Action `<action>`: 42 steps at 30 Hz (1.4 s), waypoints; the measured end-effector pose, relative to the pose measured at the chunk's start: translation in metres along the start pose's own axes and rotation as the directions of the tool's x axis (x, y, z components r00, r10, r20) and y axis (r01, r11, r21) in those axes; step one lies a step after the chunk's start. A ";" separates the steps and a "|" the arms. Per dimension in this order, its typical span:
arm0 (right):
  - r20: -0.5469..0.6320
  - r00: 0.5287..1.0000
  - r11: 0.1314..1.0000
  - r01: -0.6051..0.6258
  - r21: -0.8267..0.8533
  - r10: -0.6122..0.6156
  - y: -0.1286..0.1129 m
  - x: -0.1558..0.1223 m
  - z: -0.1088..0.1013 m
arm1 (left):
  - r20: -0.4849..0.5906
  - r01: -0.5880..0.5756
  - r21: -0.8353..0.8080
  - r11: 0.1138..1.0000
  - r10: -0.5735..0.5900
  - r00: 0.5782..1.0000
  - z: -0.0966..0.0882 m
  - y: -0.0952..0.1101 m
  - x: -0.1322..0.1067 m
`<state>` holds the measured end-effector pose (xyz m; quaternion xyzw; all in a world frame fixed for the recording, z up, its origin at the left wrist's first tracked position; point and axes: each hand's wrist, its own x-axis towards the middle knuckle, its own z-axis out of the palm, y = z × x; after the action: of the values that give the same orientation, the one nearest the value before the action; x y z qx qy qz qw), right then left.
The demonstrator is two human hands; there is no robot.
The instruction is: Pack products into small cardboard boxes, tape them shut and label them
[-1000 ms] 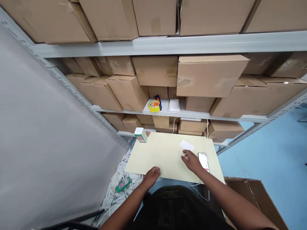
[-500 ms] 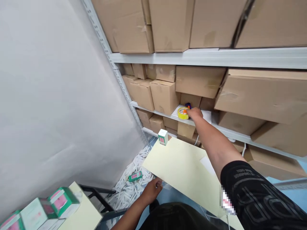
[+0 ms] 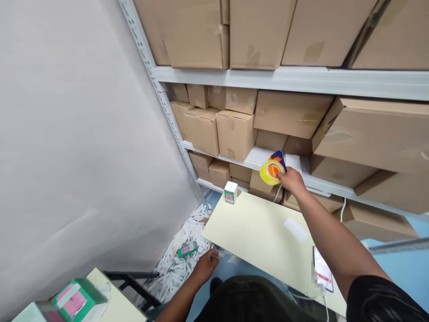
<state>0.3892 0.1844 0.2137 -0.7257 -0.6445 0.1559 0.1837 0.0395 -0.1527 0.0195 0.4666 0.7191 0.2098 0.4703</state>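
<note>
My right hand (image 3: 292, 180) is stretched out to the metal shelf (image 3: 258, 156) and grips a tape dispenser (image 3: 273, 168) with a yellow roll, orange core and blue handle, held just off the shelf's front edge. My left hand (image 3: 206, 262) hangs low by the near left corner of the pale yellow table (image 3: 258, 235), fingers curled; whether it holds anything is hidden. A small green and white box (image 3: 231, 192) stands at the table's far left corner. A white slip (image 3: 295, 229) lies on the table.
Cardboard boxes (image 3: 234, 132) fill the shelves. A phone (image 3: 323, 271) on a white cable lies at the table's right. White packets and a green box (image 3: 187, 249) litter the floor. More green and pink boxes (image 3: 72, 299) sit at the lower left. A grey sheet (image 3: 73, 134) covers the left side.
My right hand left the slip on the table, reached up to the shelf, took the tape dispenser and now draws it off the shelf. The view has swung to the left.
</note>
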 end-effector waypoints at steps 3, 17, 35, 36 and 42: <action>0.089 0.994 0.998 -0.066 0.008 0.065 0.061 -0.072 0.025 | 0.047 -0.122 0.042 0.992 0.120 0.992 0.004 0.021 0.022; 0.435 0.788 0.900 -0.371 -0.229 0.436 0.262 -0.223 0.158 | 0.168 -0.242 0.161 0.957 0.216 0.962 0.089 0.067 0.029; 0.500 0.855 0.977 -0.200 0.077 0.136 0.266 -0.259 0.126 | -0.123 -0.164 0.045 0.985 0.168 0.978 0.098 0.054 -0.060; 0.485 0.868 0.979 -0.177 0.104 0.105 0.258 -0.262 0.129 | -0.135 -0.161 0.033 0.986 0.164 0.977 0.096 0.047 -0.067; 0.469 0.874 0.975 0.023 0.221 -0.127 0.187 -0.305 0.156 | -0.237 -0.157 -0.061 0.986 0.139 0.962 0.075 -0.012 -0.112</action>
<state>0.4444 -0.1273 -0.0144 -0.6153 -0.6778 0.3901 0.0992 0.1131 -0.2661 0.0296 0.4723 0.7232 0.3258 0.3844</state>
